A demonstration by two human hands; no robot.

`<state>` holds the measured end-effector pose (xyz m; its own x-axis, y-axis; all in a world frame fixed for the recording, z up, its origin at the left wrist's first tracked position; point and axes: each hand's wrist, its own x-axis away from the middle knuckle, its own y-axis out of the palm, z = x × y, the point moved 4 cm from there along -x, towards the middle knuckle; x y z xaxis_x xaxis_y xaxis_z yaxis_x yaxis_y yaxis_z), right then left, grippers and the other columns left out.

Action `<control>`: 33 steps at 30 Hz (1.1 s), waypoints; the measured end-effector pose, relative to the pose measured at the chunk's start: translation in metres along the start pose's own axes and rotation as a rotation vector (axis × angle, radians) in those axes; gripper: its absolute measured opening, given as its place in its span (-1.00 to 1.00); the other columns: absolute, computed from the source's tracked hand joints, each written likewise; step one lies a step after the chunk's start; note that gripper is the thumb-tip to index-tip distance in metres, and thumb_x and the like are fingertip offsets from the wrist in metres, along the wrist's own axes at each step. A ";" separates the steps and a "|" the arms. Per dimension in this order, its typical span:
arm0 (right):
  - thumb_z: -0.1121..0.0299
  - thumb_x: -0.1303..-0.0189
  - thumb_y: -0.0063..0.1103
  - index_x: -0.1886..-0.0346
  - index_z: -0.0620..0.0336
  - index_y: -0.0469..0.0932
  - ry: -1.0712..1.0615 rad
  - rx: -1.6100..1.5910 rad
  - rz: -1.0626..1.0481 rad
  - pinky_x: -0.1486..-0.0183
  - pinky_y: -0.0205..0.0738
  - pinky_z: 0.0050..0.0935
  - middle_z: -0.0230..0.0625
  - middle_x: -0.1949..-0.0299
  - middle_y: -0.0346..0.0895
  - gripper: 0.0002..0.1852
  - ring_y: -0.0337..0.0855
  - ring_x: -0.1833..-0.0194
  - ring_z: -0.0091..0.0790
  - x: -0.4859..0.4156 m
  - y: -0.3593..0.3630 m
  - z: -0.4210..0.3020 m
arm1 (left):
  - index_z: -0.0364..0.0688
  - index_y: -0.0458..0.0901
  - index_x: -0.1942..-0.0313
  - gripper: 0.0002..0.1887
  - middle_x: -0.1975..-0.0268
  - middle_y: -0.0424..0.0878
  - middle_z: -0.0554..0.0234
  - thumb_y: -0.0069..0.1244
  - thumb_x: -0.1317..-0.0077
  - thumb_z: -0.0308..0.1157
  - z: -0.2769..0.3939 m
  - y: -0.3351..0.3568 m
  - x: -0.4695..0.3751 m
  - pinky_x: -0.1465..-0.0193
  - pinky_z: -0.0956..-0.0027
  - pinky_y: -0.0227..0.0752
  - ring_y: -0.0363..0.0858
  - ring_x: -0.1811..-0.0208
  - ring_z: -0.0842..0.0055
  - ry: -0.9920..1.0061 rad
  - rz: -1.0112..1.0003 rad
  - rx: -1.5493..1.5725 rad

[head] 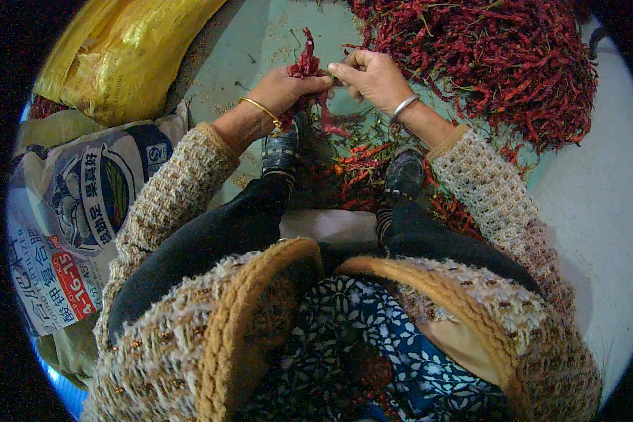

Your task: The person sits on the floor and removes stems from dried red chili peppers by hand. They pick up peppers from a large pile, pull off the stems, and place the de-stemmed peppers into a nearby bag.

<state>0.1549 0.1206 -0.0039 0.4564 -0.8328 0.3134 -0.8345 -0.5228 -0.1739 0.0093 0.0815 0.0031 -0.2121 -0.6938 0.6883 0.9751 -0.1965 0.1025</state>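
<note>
A bunch of dried red chili peppers [307,64] is in my left hand [290,89], whose fingers are closed around it; some chilies stick up above the hand and others hang below. My right hand [375,79] meets the left thumb tip, its thumb and forefinger close together at what looks like a small stem. Whether those fingertips hold it cannot be told for certain. Under the hands, between my shoes, lie loose red chilies [366,163] among green stems.
A large heap of dried red chilies [480,68] lies at the upper right. To the left are a yellow plastic sack [132,53] and a printed fertilizer sack [79,211]. My black shoes [404,171] rest on the greenish floor, with a pale low block [328,226] between my legs.
</note>
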 end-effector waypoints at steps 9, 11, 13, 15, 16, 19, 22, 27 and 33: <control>0.25 -0.04 -0.05 0.35 0.08 0.43 -0.692 1.121 -0.045 0.49 0.41 -0.29 -0.33 0.52 0.38 -0.83 0.50 0.49 -0.23 0.017 0.033 -0.020 | -0.25 0.49 0.45 -0.81 0.64 0.47 0.26 0.02 -0.07 -0.31 -0.039 -0.035 -0.003 0.81 0.44 0.22 0.36 0.79 0.48 -0.212 0.307 0.306; 0.26 0.00 -0.01 0.36 0.10 0.41 -0.301 1.150 -0.154 0.47 0.41 -0.23 -0.30 0.49 0.39 -0.83 0.50 0.47 -0.18 0.015 0.013 0.034 | -0.25 0.49 0.50 -0.82 0.65 0.47 0.27 0.05 -0.04 -0.33 -0.021 -0.017 0.016 0.77 0.46 0.24 0.39 0.75 0.50 -0.262 0.256 0.219; 0.32 -0.03 -0.01 0.35 0.16 0.41 -0.494 1.211 -0.264 0.49 0.39 -0.20 -0.26 0.50 0.41 -0.84 0.50 0.47 -0.10 0.026 0.023 0.079 | -0.23 0.49 0.54 -0.84 0.63 0.48 0.27 0.09 0.00 -0.36 -0.054 -0.025 0.010 0.73 0.44 0.26 0.39 0.72 0.52 -0.326 0.292 0.185; 0.32 -0.06 0.01 0.37 0.23 0.40 -0.412 1.043 -0.191 0.56 0.36 -0.27 -0.26 0.50 0.45 -0.83 0.49 0.54 -0.19 0.035 0.012 0.081 | -0.20 0.49 0.56 -0.85 0.63 0.47 0.31 0.11 0.01 -0.38 -0.068 -0.015 0.011 0.66 0.44 0.26 0.38 0.69 0.54 -0.388 0.230 0.256; 0.33 -0.07 0.02 0.38 0.26 0.39 -0.372 0.958 -0.155 0.59 0.35 -0.30 -0.26 0.50 0.46 -0.82 0.49 0.58 -0.23 0.040 0.011 0.079 | -0.19 0.48 0.56 -0.85 0.63 0.46 0.32 0.11 0.00 -0.38 -0.072 -0.010 0.015 0.65 0.45 0.26 0.38 0.69 0.55 -0.422 0.213 0.284; 0.28 -0.11 0.03 0.38 0.27 0.38 0.312 -0.162 -0.323 0.70 0.26 -0.54 -0.31 0.49 0.49 -0.78 0.43 0.66 -0.50 0.048 0.017 0.064 | -0.17 0.47 0.55 -0.85 0.62 0.45 0.38 0.05 -0.07 -0.34 -0.086 -0.009 0.007 0.58 0.52 0.27 0.39 0.63 0.58 -0.406 0.080 0.375; 0.26 -0.16 -0.02 0.32 0.23 0.36 0.422 -0.461 -0.341 0.75 0.10 -0.76 -0.35 0.47 0.48 -0.79 0.34 0.68 -0.70 0.058 0.024 0.043 | -0.17 0.47 0.49 -0.84 0.57 0.46 0.42 0.02 -0.13 -0.29 -0.067 0.009 0.018 0.53 0.55 0.29 0.42 0.60 0.62 -0.384 0.008 0.545; 0.27 -0.18 -0.05 0.29 0.20 0.34 0.443 -0.628 -0.359 0.73 0.10 -0.76 -0.42 0.54 0.42 -0.81 0.27 0.71 -0.72 0.059 0.031 0.035 | -0.15 0.46 0.48 -0.82 0.57 0.46 0.44 0.01 -0.14 -0.25 -0.061 0.015 0.017 0.51 0.57 0.31 0.43 0.58 0.64 -0.267 -0.106 0.538; 0.25 -0.15 0.00 0.40 0.19 0.38 0.402 -0.569 -0.327 0.73 0.11 -0.73 -0.47 0.59 0.36 -0.80 0.23 0.72 -0.73 0.059 0.027 0.035 | -0.12 0.46 0.47 -0.81 0.55 0.46 0.49 -0.03 -0.17 -0.21 -0.059 0.017 0.019 0.51 0.62 0.28 0.41 0.57 0.69 -0.300 -0.080 0.465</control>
<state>0.1699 0.0514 -0.0230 0.6512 -0.4647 0.6000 -0.7560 -0.4666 0.4591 0.0183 0.0243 -0.0247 -0.3251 -0.4484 0.8326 0.8968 0.1333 0.4219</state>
